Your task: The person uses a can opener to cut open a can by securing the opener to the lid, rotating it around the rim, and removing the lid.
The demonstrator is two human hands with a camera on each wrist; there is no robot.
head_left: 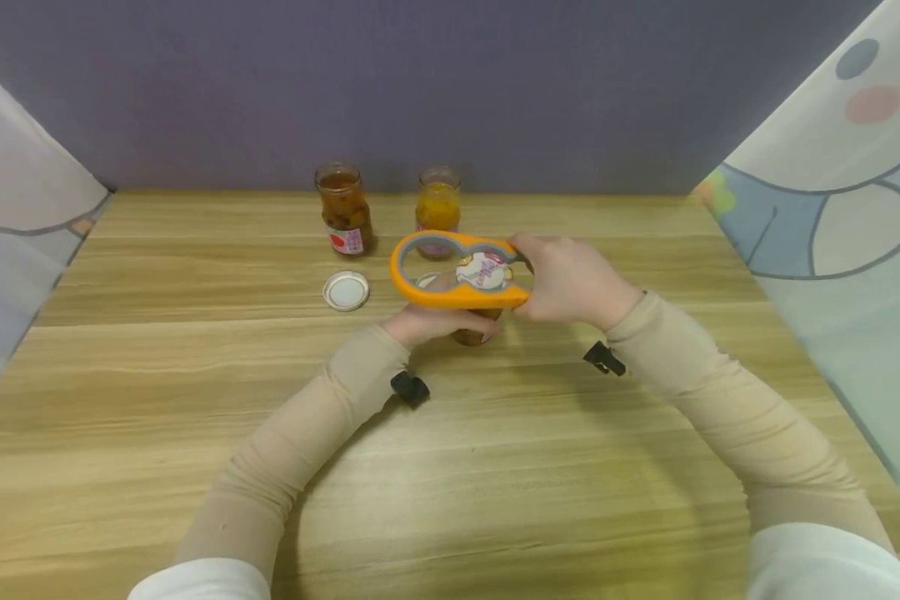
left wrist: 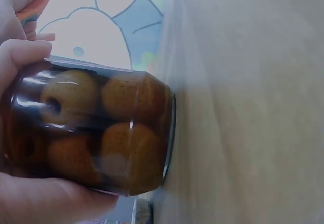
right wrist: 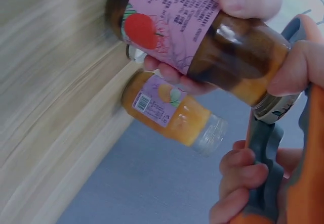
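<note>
My left hand (head_left: 429, 322) grips a glass jar (left wrist: 96, 133) round its body. Round brown fruit in dark syrup fills the jar, and its purple label with a red fruit faces the right wrist camera. A patterned lid (head_left: 484, 271) sits on top. Around this lid lies an orange jar opener (head_left: 457, 297) with a grey, scalloped inner edge. My right hand (head_left: 573, 279) holds the opener by its right end, with fingers curled round the grey edge and the thumb near the lid in the right wrist view.
Behind stand two lidless jars: one of dark fruit (head_left: 347, 218) at left, one of yellow fruit (head_left: 438, 207) near the middle. A loose lid (head_left: 346, 291) lies on the wooden table (head_left: 495, 483); another (head_left: 424, 281) shows partly behind the opener. A grey panel (head_left: 420, 83) rises behind.
</note>
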